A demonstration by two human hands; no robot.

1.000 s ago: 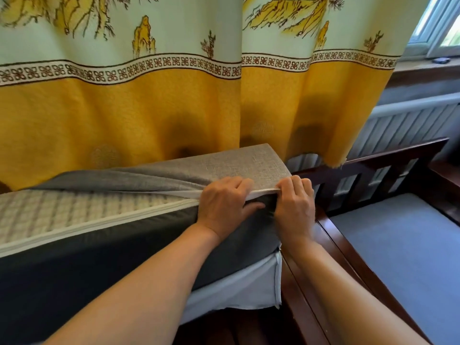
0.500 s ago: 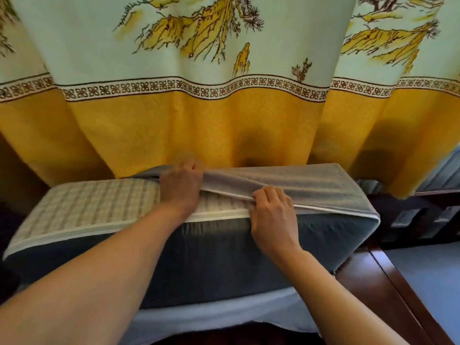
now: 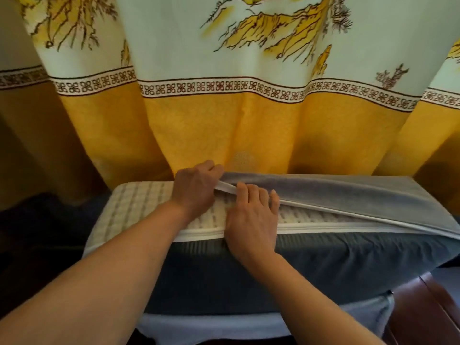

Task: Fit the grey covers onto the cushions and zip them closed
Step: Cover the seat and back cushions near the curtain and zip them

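Draw the cover [image 3: 336, 190] flap leftward over the bare cushion [image 3: 139, 205], keeping both zip edges level so the fabric doesn't bunch. Your left hand [image 3: 196, 190] pinches the flap's edge at the cushion's back edge; your right hand [image 3: 251, 220] lies flat, fingers straight, pressing the cushion's top near its front edge.

Both forearms are bare to the frame's edge, with no sleeve in view. The left hand [image 3: 195, 191] and right hand [image 3: 251, 227] are bare too, with short, unpainted nails on the right fingers [image 3: 261, 195].
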